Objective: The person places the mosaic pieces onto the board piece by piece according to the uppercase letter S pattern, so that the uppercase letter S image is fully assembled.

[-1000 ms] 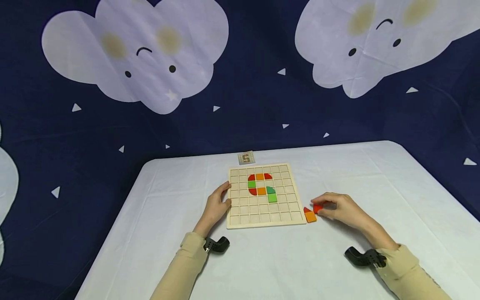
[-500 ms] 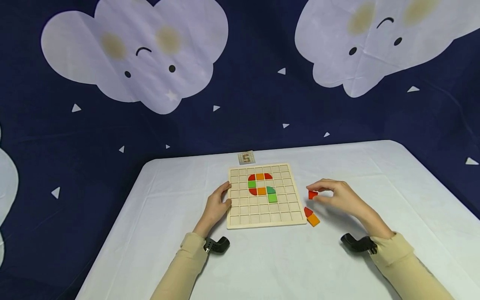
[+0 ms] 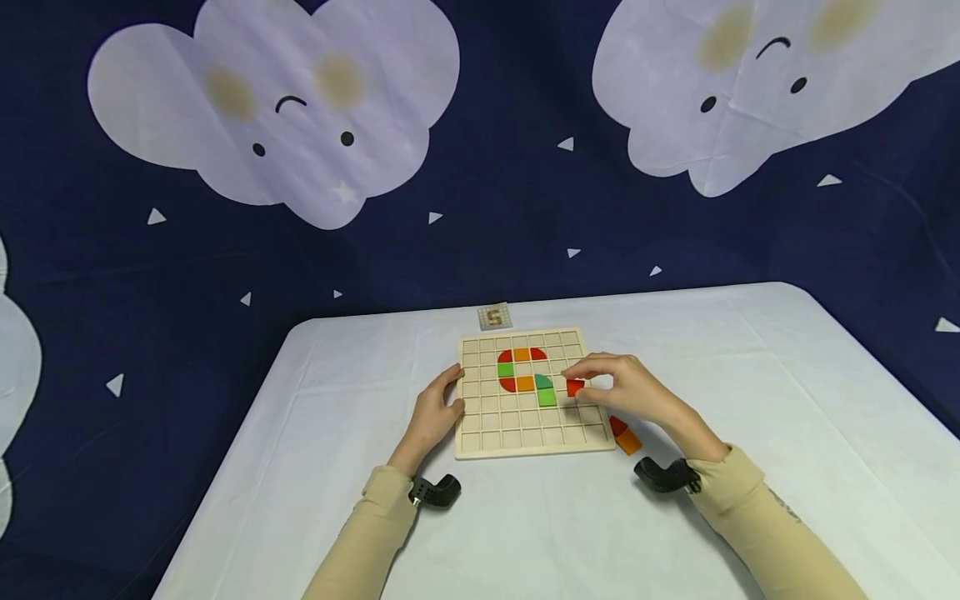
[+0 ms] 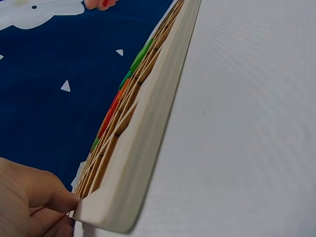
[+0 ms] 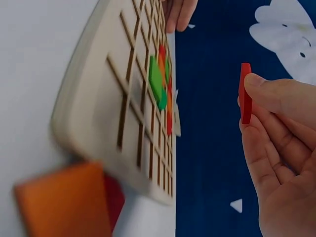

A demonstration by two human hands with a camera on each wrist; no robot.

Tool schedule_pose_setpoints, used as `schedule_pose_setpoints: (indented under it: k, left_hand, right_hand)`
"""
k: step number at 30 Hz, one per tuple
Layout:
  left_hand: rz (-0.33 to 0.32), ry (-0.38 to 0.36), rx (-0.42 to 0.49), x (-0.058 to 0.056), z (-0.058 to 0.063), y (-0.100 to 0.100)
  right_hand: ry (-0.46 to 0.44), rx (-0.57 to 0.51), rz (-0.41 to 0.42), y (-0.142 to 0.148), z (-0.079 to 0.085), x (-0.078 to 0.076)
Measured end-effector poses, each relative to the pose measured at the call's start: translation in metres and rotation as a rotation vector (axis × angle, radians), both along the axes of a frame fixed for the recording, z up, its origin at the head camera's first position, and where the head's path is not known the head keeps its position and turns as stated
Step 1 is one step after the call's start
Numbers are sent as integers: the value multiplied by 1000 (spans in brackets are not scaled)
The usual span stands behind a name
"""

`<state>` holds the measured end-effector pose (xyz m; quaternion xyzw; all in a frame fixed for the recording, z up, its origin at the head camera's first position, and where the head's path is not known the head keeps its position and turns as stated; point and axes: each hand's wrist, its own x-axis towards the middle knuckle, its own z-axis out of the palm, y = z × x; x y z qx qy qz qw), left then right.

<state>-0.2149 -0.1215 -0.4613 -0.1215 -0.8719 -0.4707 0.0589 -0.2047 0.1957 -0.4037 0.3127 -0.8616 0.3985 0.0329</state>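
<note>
In the head view my right hand [image 3: 626, 385] pinches a red tile [image 3: 574, 388] between thumb and fingers over the right side of the wooden grid board [image 3: 487, 421]. The right wrist view shows this thin tile [image 5: 246, 94] edge-on in the grip. At the board's left edge rests my left hand [image 3: 429, 421], thumb and fingertips spread along the rim. Red, orange and green tiles form a curved figure on the board, with a green square [image 3: 547, 397] at its lower right end.
A red tile [image 3: 617, 426] and an orange square tile [image 3: 628, 442] lie on the white tablecloth [image 3: 525, 525] by the board's lower right corner. Behind the board is a small pattern card [image 3: 495, 316]. A dark blue cloud-print cloth [image 3: 510, 167] hangs at the back.
My right hand has lifted the red tile from beside the other loose tiles and carried it left over the board. Those loose tiles shifted slightly. My left hand has stayed in place.
</note>
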Motion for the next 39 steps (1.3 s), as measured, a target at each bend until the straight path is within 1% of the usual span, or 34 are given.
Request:
schedule_pose_setpoints:
  k: [6, 13, 16, 24, 27, 33, 39]
  left_hand:
    - [-3, 7, 3, -1, -1, 0]
    - [5, 1, -7, 0, -1, 0]
    - [4, 2, -6, 0, -2, 0]
    - [2, 12, -6, -1, -1, 0]
    - [1, 12, -7, -1, 0, 0]
    - [-2, 5, -3, 1, 3, 0]
    - [-6, 13, 8, 2, 4, 1]
  right_hand:
    - [-10, -18, 38, -15, -1, -2]
    - [51, -19, 99, -26, -9, -4]
    - [49, -7, 107, -30, -12, -3]
    - [31, 75, 118, -36, -19, -3]
    - [41, 94, 120, -37, -21, -3]
    - [88, 144, 129, -38, -26, -2]
    - [110, 151, 124, -39, -30, -1]
